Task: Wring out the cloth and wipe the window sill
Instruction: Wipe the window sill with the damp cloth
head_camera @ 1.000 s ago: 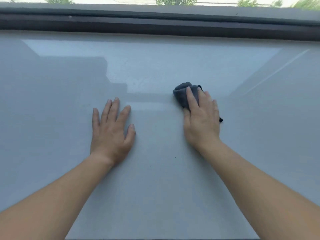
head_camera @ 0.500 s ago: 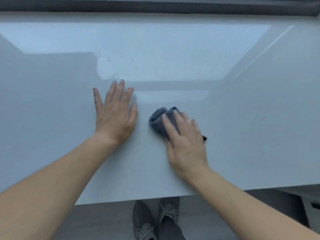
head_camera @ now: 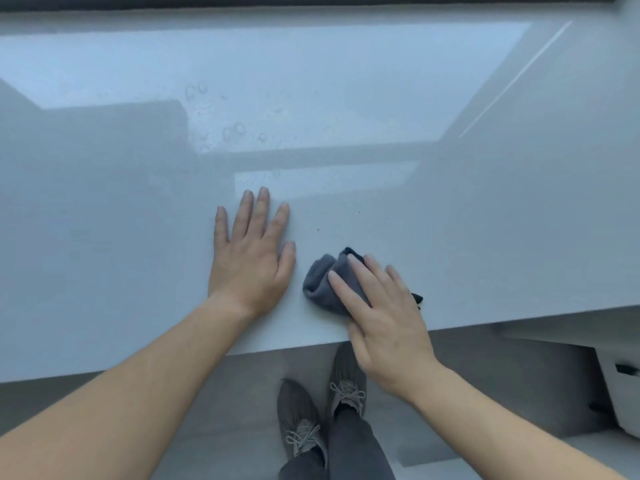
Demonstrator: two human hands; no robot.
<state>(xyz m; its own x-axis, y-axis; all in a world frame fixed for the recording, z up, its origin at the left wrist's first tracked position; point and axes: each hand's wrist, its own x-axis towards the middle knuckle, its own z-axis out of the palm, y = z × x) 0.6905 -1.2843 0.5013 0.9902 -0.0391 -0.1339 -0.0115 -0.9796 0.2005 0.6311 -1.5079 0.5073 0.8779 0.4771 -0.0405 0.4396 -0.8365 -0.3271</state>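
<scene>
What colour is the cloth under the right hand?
Dark grey cloth, seen clearly in the head view, pressed under the right hand.

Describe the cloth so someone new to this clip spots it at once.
Start at the pale glossy window sill and follow its near edge to the two hands. The cloth lies bunched under the right hand; it is the only dark grey thing on the sill.

Below the near edge, two dark grey lace-up shoes (head_camera: 323, 407) and dark trouser legs (head_camera: 349, 448) stand on a grey floor (head_camera: 225, 410), with a white cabinet front (head_camera: 620, 396) bearing a small dark handle at the far right.
</scene>
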